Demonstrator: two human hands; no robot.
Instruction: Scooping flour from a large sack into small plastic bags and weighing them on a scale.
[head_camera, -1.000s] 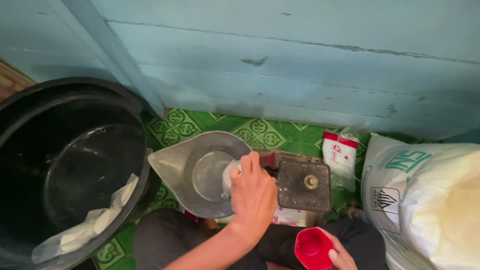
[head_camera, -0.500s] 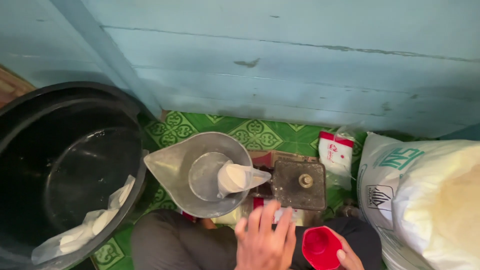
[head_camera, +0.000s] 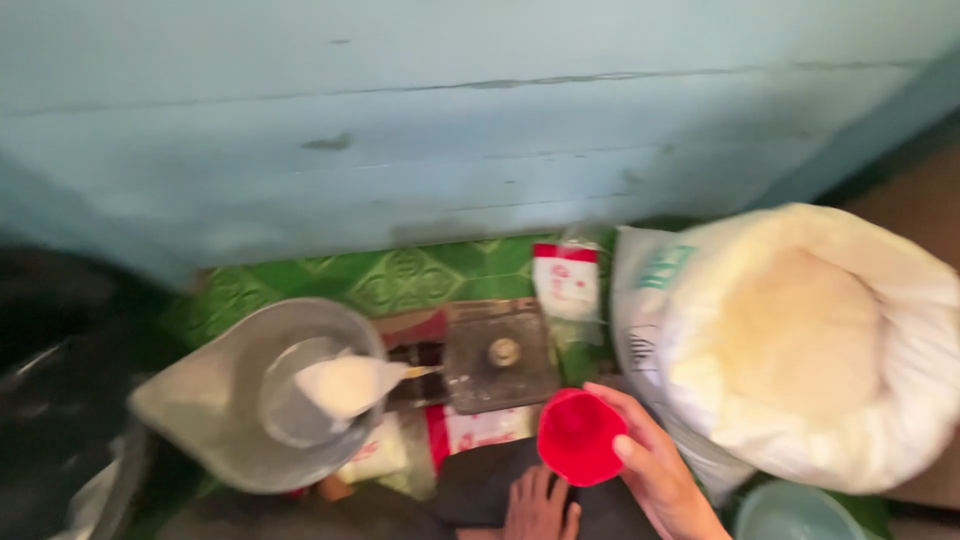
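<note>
Since the earlier frame the view has swung right – the black tub has slid almost out of sight at the left edge, and the white sack (head_camera: 800, 340) now fills the right side. Meanwhile the left hand (head_camera: 540, 505) has dropped from the scale to the person's lap, low at the bottom edge; only its fingers show, flat and holding nothing.

Right hand (head_camera: 650, 465) keeps its grip around a small red cup (head_camera: 580, 437), fingers wrapped on the cup's right side, mouth tilted up toward the camera – just beside the sack's lower left edge.

Packages: a small clear packet with a red-and-white label (head_camera: 565, 280) stands on the green patterned mat (head_camera: 400, 275) against the blue wall, touching the sack's left side. The sack carries green and dark print on that side; its rolled-open top shows pale yellow powder. Under the scale (head_camera: 497, 355) lies a flat red-and-white package (head_camera: 470, 430).

Left of the scale, a grey metal pan (head_camera: 240, 400) holds a white filled bag (head_camera: 345, 383).
</note>
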